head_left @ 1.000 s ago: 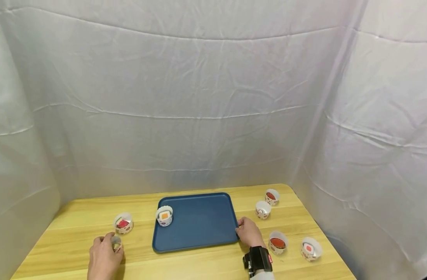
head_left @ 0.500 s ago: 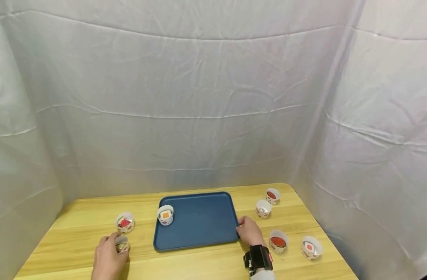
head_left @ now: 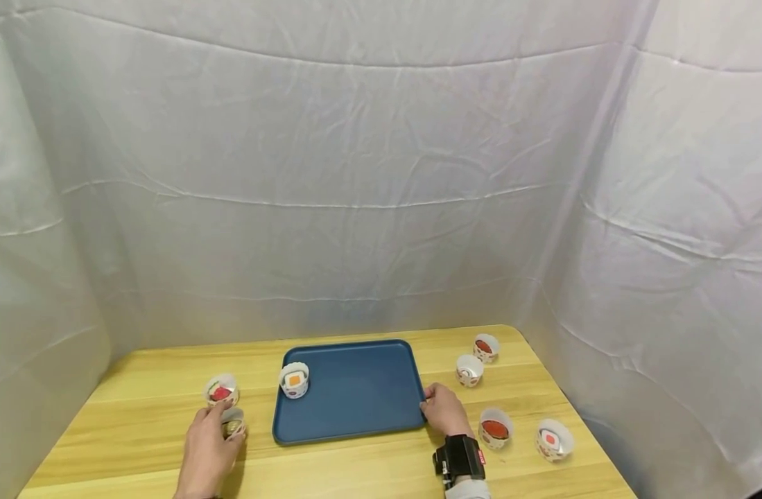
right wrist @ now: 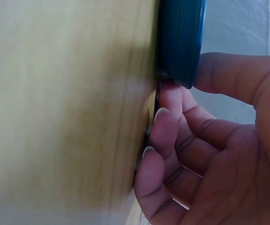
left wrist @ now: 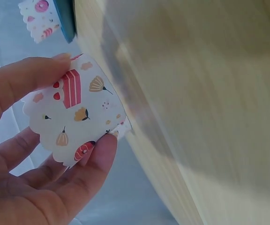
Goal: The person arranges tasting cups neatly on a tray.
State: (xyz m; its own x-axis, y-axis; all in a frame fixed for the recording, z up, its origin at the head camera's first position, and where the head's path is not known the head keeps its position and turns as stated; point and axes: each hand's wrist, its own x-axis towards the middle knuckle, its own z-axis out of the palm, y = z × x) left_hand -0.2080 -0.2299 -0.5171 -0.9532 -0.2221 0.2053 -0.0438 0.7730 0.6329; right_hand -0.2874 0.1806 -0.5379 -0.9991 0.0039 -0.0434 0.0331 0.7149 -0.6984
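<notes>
My left hand [head_left: 209, 447] grips a paper baking cup [left wrist: 86, 112] between thumb and fingers. The cup is white with cake and flower prints and a scalloped rim; in the head view something yellowish-brown shows inside it. Just behind it stands another printed cup [head_left: 221, 390] with a red and green item inside. At the tray's right edge, my right hand [head_left: 446, 412] pinches the rim of the dark blue tray [right wrist: 184, 37], thumb on top and fingers below. A cup with a white and orange piece [head_left: 294, 380] sits at the tray's left side.
Right of the tray stand several more cups: one at the back corner [head_left: 486, 348], a nearby cup [head_left: 469, 371], one with a red filling [head_left: 496, 429] and one with a white and red piece [head_left: 554, 440]. Grey sheeting [head_left: 331, 208] surrounds the wooden table [head_left: 331, 468].
My left hand has moved right and slightly forward with the paper cup, coming close beside the cup behind it. The right hand stays at the tray's edge.
</notes>
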